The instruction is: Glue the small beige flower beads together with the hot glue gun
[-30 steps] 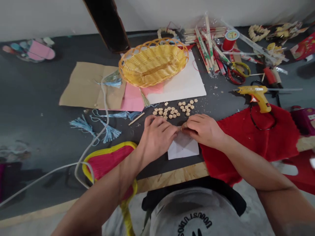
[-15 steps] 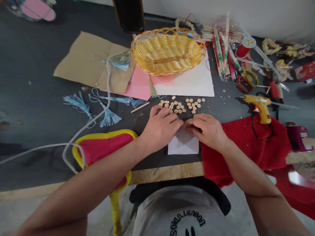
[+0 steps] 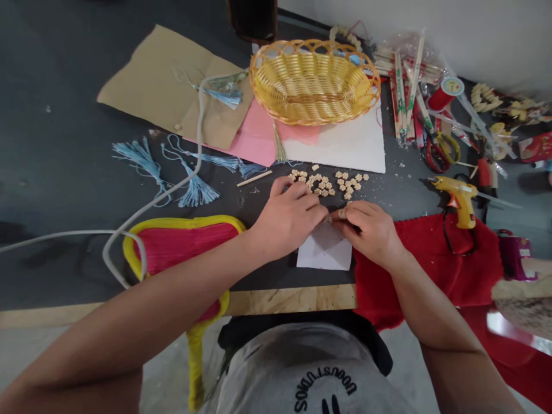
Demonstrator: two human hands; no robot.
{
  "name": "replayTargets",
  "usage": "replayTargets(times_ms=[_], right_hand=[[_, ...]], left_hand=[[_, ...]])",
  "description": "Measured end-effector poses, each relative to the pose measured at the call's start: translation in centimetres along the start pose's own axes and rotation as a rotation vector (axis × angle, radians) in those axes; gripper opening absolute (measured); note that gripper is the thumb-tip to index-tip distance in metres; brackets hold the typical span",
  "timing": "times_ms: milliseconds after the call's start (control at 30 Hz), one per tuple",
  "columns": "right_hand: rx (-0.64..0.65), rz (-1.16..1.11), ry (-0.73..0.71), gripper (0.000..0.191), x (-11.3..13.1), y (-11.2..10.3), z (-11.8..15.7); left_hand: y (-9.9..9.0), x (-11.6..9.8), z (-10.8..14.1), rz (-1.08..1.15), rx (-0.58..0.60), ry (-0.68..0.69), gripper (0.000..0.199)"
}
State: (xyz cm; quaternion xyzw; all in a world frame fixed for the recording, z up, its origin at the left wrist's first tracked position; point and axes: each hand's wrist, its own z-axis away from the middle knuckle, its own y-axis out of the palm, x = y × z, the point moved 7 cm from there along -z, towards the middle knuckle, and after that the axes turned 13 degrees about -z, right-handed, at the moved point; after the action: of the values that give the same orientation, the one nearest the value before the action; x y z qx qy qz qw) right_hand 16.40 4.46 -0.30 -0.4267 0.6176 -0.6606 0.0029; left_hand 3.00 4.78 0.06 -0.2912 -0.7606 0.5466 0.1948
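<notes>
Both hands are meeting over the paper [image 3: 324,253]: left hand [image 3: 288,218] and right hand [image 3: 370,230] are pinching a small piece [image 3: 341,213] between their fingertips, just nearer than the beads [image 3: 330,184]. It's fiddly joining work, I'd say; next calls for a steady, fine grip.

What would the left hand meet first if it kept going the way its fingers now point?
The left hand points right, toward the right hand, whose fingertips it already meets over the white paper. A small piece is pinched between them; it is too small to identify.
</notes>
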Motion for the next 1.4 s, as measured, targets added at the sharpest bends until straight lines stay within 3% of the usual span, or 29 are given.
replayTargets(times_ms=[300, 767, 1400], right_hand=[[0.017, -0.067, 0.053, 0.012, -0.25, 0.03, -0.12], [0.013, -0.06, 0.054, 0.012, -0.35, 0.14, -0.17], [0.015, -0.03, 0.022, 0.015, -0.03, 0.06, -0.13]], left_hand=[[0.21, -0.05, 0.03, 0.021, 0.034, -0.002, 0.024], [0.08, -0.16, 0.14, -0.034, -0.062, 0.014, 0.018], [-0.07, -0.15, 0.01, -0.009, 0.033, 0.018, 0.02]])
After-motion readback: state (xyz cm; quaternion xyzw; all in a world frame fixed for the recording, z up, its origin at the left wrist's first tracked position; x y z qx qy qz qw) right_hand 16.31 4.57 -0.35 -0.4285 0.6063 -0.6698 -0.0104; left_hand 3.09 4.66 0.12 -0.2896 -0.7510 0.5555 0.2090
